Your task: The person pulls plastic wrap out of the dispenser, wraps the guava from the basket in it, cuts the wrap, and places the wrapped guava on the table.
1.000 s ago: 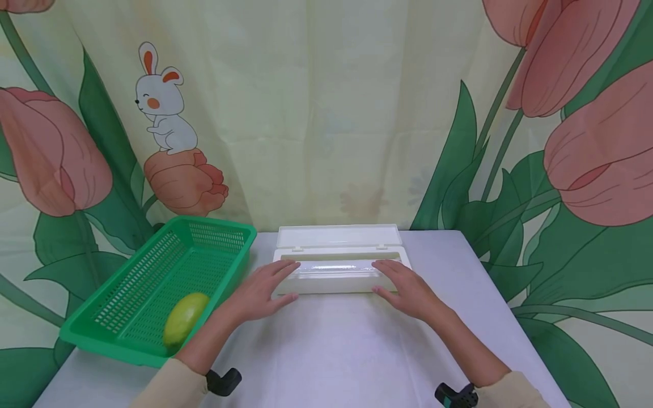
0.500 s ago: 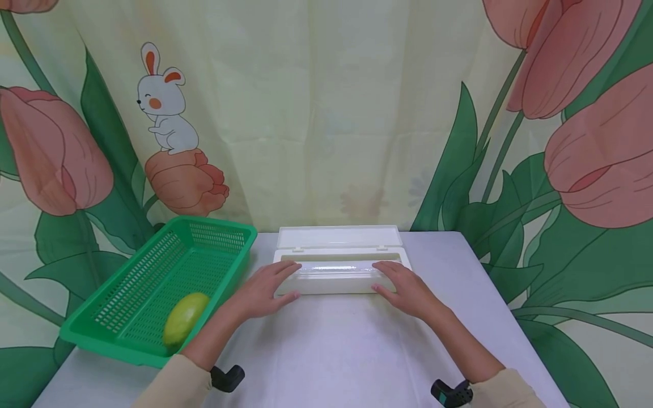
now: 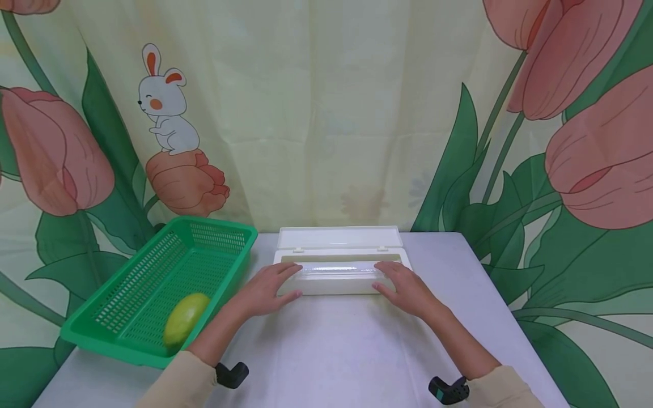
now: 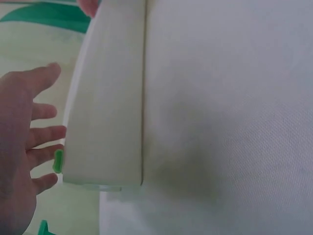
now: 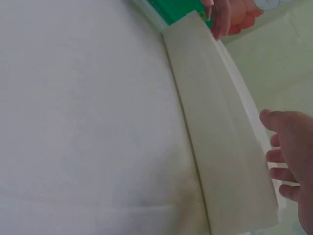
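A long white cling film dispenser box [image 3: 336, 285] lies at the far side of the table, its lid [image 3: 339, 237] tipped back. Inside it, a shiny roll of clear film [image 3: 336, 268] runs lengthwise. Over the box's left end is my left hand [image 3: 265, 290], fingers extended and thumb apart, holding nothing. My right hand [image 3: 408, 286] mirrors it at the right end, also holding nothing. Both wrist views show spread fingers beside the upper edge of the box. A small green tab [image 4: 58, 161] shows near the left fingertips.
To the left stands a green plastic basket [image 3: 138, 283] with slotted walls, close to my left forearm. A yellow-green, mango-like fruit [image 3: 186, 320] lies in it. White cloth [image 3: 331, 351] covers the table, and a printed curtain [image 3: 326, 113] hangs right behind it.
Both hands stay over the ends of the box with the same finger pose. The wrists have drifted slightly inward; box, basket and fruit have not moved.
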`<state>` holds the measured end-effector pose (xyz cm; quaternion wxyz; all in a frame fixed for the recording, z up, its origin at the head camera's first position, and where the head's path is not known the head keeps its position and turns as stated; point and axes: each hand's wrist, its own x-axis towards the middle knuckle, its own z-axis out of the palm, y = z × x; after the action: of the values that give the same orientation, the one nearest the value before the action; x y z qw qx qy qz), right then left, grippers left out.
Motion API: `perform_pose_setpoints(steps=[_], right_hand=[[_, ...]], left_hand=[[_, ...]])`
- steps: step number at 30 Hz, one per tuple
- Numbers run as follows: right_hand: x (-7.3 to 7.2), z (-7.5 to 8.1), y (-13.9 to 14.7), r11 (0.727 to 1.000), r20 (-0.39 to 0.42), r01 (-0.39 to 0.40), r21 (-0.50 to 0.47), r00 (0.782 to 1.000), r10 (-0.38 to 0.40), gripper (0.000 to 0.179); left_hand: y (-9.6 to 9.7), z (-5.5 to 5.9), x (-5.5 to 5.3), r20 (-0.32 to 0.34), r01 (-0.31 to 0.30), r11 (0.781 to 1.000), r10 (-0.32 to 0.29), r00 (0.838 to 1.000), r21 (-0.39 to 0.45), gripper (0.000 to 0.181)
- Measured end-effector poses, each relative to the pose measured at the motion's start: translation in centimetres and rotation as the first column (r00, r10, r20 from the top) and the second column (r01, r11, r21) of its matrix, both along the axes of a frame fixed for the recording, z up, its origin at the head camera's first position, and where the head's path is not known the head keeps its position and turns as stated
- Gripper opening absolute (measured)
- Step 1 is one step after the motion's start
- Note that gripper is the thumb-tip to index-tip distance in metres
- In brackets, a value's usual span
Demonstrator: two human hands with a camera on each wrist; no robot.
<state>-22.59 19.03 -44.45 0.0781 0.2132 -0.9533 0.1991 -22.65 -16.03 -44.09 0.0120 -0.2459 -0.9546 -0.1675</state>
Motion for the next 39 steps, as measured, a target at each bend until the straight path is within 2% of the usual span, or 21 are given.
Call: perform_pose_setpoints(steps=[15,25,33,39], right_hand=[[-0.9,-0.5,-0.2,0.999,0.044,0.028,0.016,0.999,-0.029,0.052],[-1.6,-0.8,-0.3,0.998,0.074,0.059,0.018,0.995,-0.06,0.053],[-2.4,-1.1,-0.6,0.997,0.095,0.082,0.006,0.992,-0.082,0.052],[-2.8,-1.1,-0.6,0.996,0.099,0.09,-0.012,0.991,-0.088,0.05]], left_hand=[[0.2,-0.6,-0.9,0.038,-0.041,0.999,0.042,0.998,-0.019,0.064],[0.5,-0.4,-1.5,0.058,-0.071,0.997,0.072,0.996,-0.015,0.062],[0.4,-0.1,-2.1,0.08,-0.056,0.998,0.055,0.995,0.011,0.058],[0.5,0.0,-2.6,0.098,-0.058,0.998,0.058,0.994,0.001,0.056]])
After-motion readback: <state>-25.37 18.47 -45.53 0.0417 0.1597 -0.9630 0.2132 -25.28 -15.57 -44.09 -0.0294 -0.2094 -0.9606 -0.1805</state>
